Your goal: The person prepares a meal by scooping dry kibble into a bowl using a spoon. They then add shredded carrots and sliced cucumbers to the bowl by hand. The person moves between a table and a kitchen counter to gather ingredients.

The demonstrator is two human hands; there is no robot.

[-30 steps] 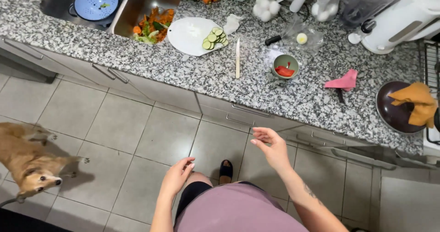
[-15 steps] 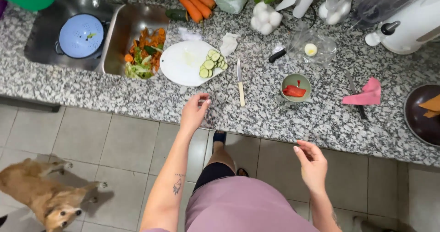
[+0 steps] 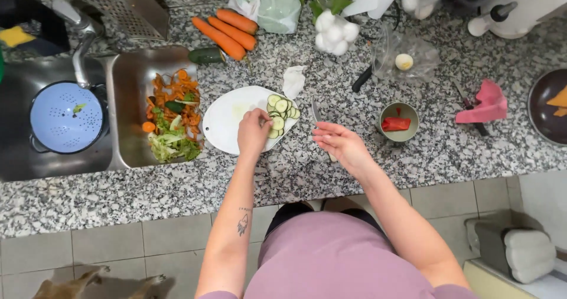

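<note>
Far left, a blue colander sits in the sink basin, and beside it the metal tray is piled with carrot peelings and green trimmings, so it looks as though the peeling is behind you. Above that, three peeled carrots lie whole on the granite counter, with a stub of cucumber just beside them; judging by that, there is cutting left to do.

Now the middle: your left hand is down on the white cutting board, fingers curled narrow and pinching at the heap of cucumber slices at the board's right edge. A good pile is sliced already, touching and overlapping, all kept on the board.

Just right of the board lies the knife, blade flat on the counter. Your right hand hovers over its handle end, fingers loosely spread and holding nothing; the handle is hidden beneath the hand, so I cannot tell whether you touch it.

Further right, a small green bowl holds red pepper pieces. Beyond it a pink cloth lies on the counter, and a dark pan shows at the edge.
</note>
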